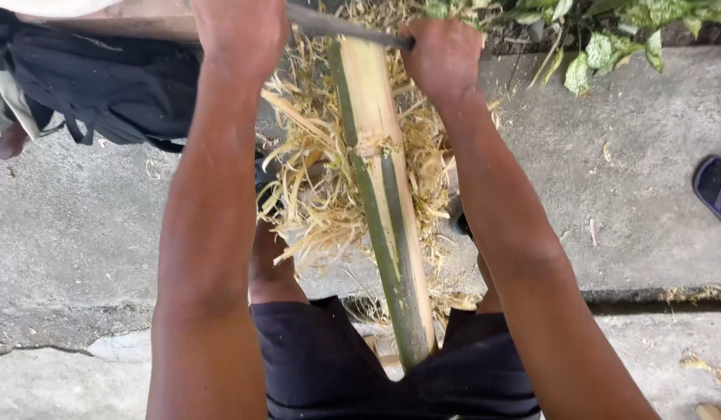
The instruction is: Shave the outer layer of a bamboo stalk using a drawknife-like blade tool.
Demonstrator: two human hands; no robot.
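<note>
Your dark shorts [329,365] are lying nearest the camera at 6 o'clock, and the bamboo pole [384,202] is running up between your knees from there toward 12 o'clock, its near end pinned between your legs. You are stretching both forearms out along it. Pale shavings [314,194] are piling up on the concrete floor [640,194] around the pole's middle, mostly on its 9 o'clock side.

At the far end your left hand [240,35] is clenching one end of a long dark blade [337,26], and your right hand [442,58] is clenching the other, so the blade is lying across the pole at 12 o'clock. All your fingers are wrapped tight around it.

To do this stroke well, you would likely want to be keeping both wrists level so the edge is biting evenly, drawing shallow along the grain toward yourself, and keeping your knees squeezing the pole so it is not twisting.

Farther off, a dark bag [104,85] is resting at 10 o'clock, green leaves [609,31] are showing at 1 o'clock, and a blue sandal [717,187] is sitting at 3 o'clock.
</note>
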